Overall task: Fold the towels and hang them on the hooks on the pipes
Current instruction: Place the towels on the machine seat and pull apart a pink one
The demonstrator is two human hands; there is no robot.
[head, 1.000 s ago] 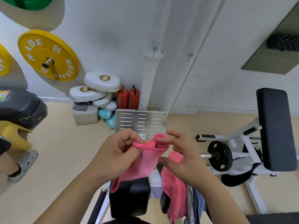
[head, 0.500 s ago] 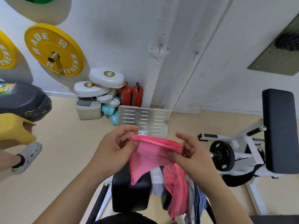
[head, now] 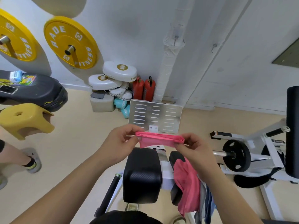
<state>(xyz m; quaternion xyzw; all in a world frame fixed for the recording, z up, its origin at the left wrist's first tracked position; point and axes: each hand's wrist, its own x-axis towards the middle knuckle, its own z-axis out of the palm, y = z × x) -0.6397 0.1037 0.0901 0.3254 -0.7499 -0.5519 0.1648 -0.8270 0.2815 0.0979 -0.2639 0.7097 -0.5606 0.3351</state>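
I hold a pink towel (head: 157,140) folded into a narrow horizontal band at chest height. My left hand (head: 120,142) pinches its left end and my right hand (head: 195,148) pinches its right end. Below my right forearm, another pink towel (head: 186,183) hangs over a black pad, with grey and blue towels (head: 206,201) beside it. On the white wall ahead run two pipes. A hook (head: 175,38) sticks out of the wrapped pipe (head: 168,67), and a second hook (head: 213,47) hangs on the thinner pipe to its right. Both hooks are bare.
A black padded seat (head: 142,175) and a slotted metal footplate (head: 155,118) stand directly below my hands. A weight machine with a black plate (head: 236,155) is on the right. Yellow plates (head: 70,42), white pads, red extinguishers (head: 144,88), a yellow stool (head: 24,118) and a person's leg (head: 16,156) are left.
The towel went from a loosely hanging piece to a tight narrow band stretched between both hands, which moved apart. The view shifted closer toward the wall.
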